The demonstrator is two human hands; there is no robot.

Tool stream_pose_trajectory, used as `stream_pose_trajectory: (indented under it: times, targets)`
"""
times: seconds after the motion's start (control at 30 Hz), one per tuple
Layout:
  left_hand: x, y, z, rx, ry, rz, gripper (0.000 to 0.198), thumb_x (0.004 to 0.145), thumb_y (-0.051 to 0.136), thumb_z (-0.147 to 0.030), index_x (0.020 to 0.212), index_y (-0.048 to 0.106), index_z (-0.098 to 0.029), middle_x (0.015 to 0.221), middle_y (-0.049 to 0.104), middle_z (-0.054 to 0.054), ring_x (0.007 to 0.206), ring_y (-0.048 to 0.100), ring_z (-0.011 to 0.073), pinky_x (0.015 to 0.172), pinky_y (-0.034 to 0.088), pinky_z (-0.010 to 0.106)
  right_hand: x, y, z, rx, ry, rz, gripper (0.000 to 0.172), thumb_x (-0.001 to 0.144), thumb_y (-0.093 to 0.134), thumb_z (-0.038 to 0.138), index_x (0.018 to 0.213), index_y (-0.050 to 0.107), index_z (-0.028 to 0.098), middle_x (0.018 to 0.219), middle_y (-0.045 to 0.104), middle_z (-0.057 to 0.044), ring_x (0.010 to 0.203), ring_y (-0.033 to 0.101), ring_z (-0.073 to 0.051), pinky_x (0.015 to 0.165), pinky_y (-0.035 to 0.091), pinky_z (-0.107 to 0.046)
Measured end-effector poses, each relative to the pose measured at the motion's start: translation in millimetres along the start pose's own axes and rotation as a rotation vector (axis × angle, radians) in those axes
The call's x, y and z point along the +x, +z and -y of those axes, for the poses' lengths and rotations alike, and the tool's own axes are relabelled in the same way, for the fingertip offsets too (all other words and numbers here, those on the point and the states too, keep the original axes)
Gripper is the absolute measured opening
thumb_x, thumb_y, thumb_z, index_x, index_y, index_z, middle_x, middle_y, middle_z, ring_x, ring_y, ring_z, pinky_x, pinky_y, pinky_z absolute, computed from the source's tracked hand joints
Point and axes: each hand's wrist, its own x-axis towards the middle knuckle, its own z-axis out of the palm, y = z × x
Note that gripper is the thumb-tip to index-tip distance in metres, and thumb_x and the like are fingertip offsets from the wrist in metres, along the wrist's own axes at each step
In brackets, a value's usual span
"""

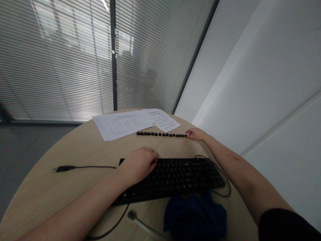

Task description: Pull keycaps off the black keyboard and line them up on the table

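A black keyboard lies across the table in front of me. Over its left end rests my left hand, fingers curled down at the upper rows; whatever they hold, if anything, is hidden. Beyond the keyboard, a row of several black keycaps runs left to right on the wood. My right hand is at the right end of that row, thumb and fingers pinched on the last keycap.
Printed papers lie at the table's far side. A USB plug with its cable is on the left. Nearest me are a brush and a dark blue cloth. A white wall rises close on the right.
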Motion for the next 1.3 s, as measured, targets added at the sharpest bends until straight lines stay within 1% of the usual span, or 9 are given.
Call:
stream_pose_trajectory:
  times: [0.17,0.33,0.37,0.43,0.53,0.63,0.77,1.0,1.3]
  targets:
    - [0,-0.1,0,0.0,0.007,-0.027,0.016,0.089,0.059,-0.023,0.088,0.074,-0.02,0.094,0.073,0.008,0.09,0.066,0.0244,0.08,0.052,0.035,-18,-17,6,0.064,0.034,-0.162,0.025,0.095,0.059,0.035,0.105,0.076,0.02,0.102,0.079,-0.008,0.087,0.072,-0.021,0.084,0.052,-0.029]
    - [1,-0.8,0,0.004,0.028,-0.067,0.028,0.095,0.05,-0.027,0.084,0.074,-0.018,0.09,0.072,0.009,0.085,0.066,0.0241,0.08,0.052,0.036,-71,-34,19,0.192,0.111,-0.423,0.062,0.106,0.015,0.041,0.114,0.07,0.015,0.103,0.075,-0.012,0.092,0.071,-0.021,0.082,0.053,-0.031]
    - [1,-0.5,0,0.003,0.026,-0.073,0.03,0.096,0.049,-0.028,0.083,0.074,-0.018,0.09,0.072,0.009,0.086,0.066,0.0241,0.08,0.052,0.036,-87,-37,24,0.23,0.129,-0.487,0.068,0.106,0.009,0.045,0.112,0.07,0.015,0.1,0.074,-0.012,0.092,0.07,-0.022,0.079,0.053,-0.031]
    - [2,0.9,0,-0.009,0.021,-0.074,0.032,0.096,0.047,-0.029,0.083,0.074,-0.018,0.089,0.072,0.009,0.085,0.066,0.0241,0.08,0.052,0.037,-118,-39,37,0.443,0.198,-0.666,0.071,0.103,0.015,0.06,0.095,0.072,0.017,0.077,0.07,-0.009,0.073,0.067,-0.021,0.065,0.051,-0.031]
    - [4,4.9,1,-0.021,0.014,-0.057,0.034,0.097,0.045,-0.028,0.083,0.073,-0.017,0.087,0.072,0.011,0.084,0.066,0.0257,0.08,0.052,0.04,-155,-38,58,0.684,0.293,-0.551,0.07,0.098,0.022,0.071,0.088,0.067,0.019,0.049,0.049,0.001,0.042,0.048,-0.016,0.044,0.036,-0.028]
    - [6,9.9,2,-0.029,0.034,-0.052,0.033,0.097,0.044,-0.026,0.088,0.074,-0.017,0.089,0.072,0.011,0.087,0.067,0.0275,0.083,0.052,0.042,-170,-34,72,0.707,0.279,-0.408,0.057,0.096,0.035,0.07,0.082,0.061,0.021,0.047,0.046,0.004,0.041,0.045,-0.014,0.043,0.033,-0.026]
    - [6,13.2,8,-0.064,0.048,-0.069,0.029,0.094,0.048,-0.025,0.102,0.075,-0.019,0.1,0.074,0.01,0.094,0.067,0.0271,0.088,0.052,0.042,-170,-26,72,0.705,0.262,-0.298,0.046,0.097,0.039,0.064,0.084,0.056,0.023,0.049,0.048,0.005,0.042,0.046,-0.014,0.044,0.034,-0.025]
    - [6,16.5,13,-0.104,0.102,-0.061,0.031,0.097,0.052,-0.034,0.117,0.072,-0.021,0.119,0.072,0.009,0.11,0.065,0.0264,0.102,0.049,0.042,-164,-12,69,0.692,0.293,-0.314,0.043,0.099,0.035,0.059,0.081,0.054,0.024,0.049,0.049,0.005,0.045,0.049,-0.015,0.046,0.036,-0.025]
    - [6,25.1,11,-0.124,0.117,-0.028,0.036,0.095,0.055,-0.036,0.124,0.07,-0.022,0.131,0.068,0.01,0.121,0.062,0.028,0.109,0.046,0.045,-164,-19,84,0.667,0.338,-0.291,0.036,0.1,0.036,0.046,0.077,0.053,0.024,0.043,0.052,0.005,0.042,0.048,-0.013,0.049,0.037,-0.024]
